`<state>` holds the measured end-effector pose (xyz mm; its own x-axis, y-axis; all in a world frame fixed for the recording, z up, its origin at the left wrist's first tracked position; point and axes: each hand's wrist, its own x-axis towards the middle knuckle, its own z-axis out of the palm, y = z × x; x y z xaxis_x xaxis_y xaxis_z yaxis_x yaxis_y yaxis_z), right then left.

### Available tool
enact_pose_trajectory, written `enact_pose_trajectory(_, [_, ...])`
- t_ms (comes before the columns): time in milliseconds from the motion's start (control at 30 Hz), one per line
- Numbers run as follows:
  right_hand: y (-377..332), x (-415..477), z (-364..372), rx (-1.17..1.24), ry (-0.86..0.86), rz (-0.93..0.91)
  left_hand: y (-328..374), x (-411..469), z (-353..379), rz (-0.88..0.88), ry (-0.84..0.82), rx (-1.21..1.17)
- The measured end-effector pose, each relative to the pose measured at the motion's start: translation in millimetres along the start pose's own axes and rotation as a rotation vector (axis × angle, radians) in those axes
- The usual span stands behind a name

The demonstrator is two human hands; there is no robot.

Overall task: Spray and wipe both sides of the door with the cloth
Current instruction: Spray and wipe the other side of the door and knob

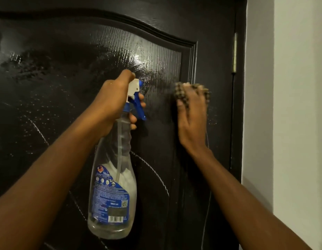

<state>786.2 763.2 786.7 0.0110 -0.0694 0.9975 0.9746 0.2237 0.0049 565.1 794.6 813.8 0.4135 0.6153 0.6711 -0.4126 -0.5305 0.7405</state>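
A black panelled door fills the view, its raised panel wet and streaked with spray droplets. My left hand grips the neck of a clear spray bottle with a white and blue trigger head, fingers curled round the trigger, nozzle towards the door. My right hand presses a checked cloth flat against the door near the panel's right edge; most of the cloth is hidden under the hand and it looks blurred.
A metal hinge sits on the door's right edge against the dark frame. A white wall runs along the right of the view.
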Motion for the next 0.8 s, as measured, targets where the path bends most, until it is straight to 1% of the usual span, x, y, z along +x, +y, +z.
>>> enact_pose_trajectory(67, [0.9,1.9,-14.5,0.092,0.22,0.132,1.9,2.6,8.4,-0.017,-0.055,-0.027])
enact_pose_trajectory(133, [6.9,11.1,-30.6,0.101,0.359,0.213,3.4,6.7,22.9,-0.036,-0.11,-0.032])
enact_pose_trajectory(200, [17.0,24.7,-46.0,0.071,0.439,0.217,4.0,10.7,41.7,-0.028,-0.154,-0.008])
enact_pose_trajectory(267, [23.9,37.7,-55.5,0.056,0.454,0.198,4.7,14.0,60.2,-0.014,-0.18,-0.005])
enact_pose_trajectory(367, [21.4,53.8,-56.6,0.007,0.419,0.149,5.0,19.3,77.7,-0.012,-0.19,0.0])
enact_pose_trajectory(500, [24.3,86.1,-49.6,-0.088,0.355,0.113,-0.9,25.7,78.3,-0.007,-0.174,0.035])
enact_pose_trajectory(567, [30.7,108.8,-44.8,-0.149,0.243,0.125,-4.3,28.1,73.6,0.009,-0.15,0.02])
enact_pose_trajectory(600, [34.8,118.4,-40.9,-0.206,0.157,0.121,-5.8,29.7,70.8,0.012,-0.137,0.007])
enact_pose_trajectory(667, [43.5,123.9,-31.9,-0.415,-0.032,0.064,-8.1,31.6,65.0,0.009,-0.122,-0.018])
enact_pose_trajectory(700, [45.8,117.7,-27.2,-0.518,-0.094,0.009,-8.9,31.7,62.2,0.007,-0.124,-0.024])
enact_pose_trajectory(733, [47.5,104.6,-22.8,-0.587,-0.128,-0.046,-9.6,31.7,59.3,0.005,-0.13,-0.027])
enact_pose_trajectory(800, [47.6,58.9,-19.8,-0.632,-0.149,-0.132,-11.2,28.5,54.9,-0.002,-0.141,-0.028])
